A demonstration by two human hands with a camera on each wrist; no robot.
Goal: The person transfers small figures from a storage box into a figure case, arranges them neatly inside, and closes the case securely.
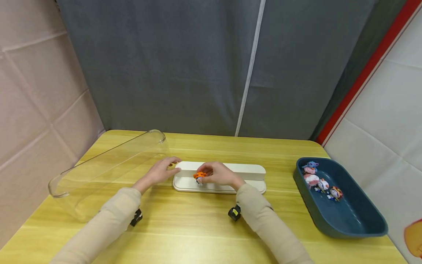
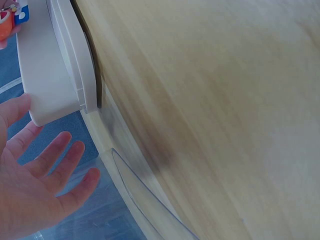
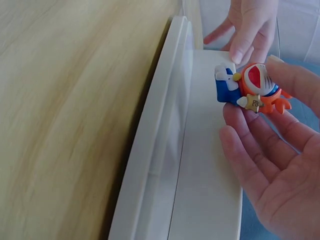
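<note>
A white stepped display base (image 1: 244,168) lies lengthwise on the wooden table. Over its left part, my right hand (image 1: 220,174) pinches a small orange, blue and white cartoon figurine (image 3: 260,87) between thumb and fingers. In the right wrist view the figurine has a red open mouth and a gold star, and is held close to the base's surface; whether it touches cannot be told. My left hand (image 1: 161,170) is at the base's left end, fingers spread and loosely extended. In the left wrist view, a thumb tip meets or nearly meets the base's edge.
On the left, a long clear plastic cover (image 1: 108,167) lies on the table (image 1: 194,227), close to my left forearm. A dark blue bin (image 1: 359,209) stands at the right edge with several small figurines (image 1: 311,180) inside. A grey curtain (image 1: 165,73) hangs behind.
</note>
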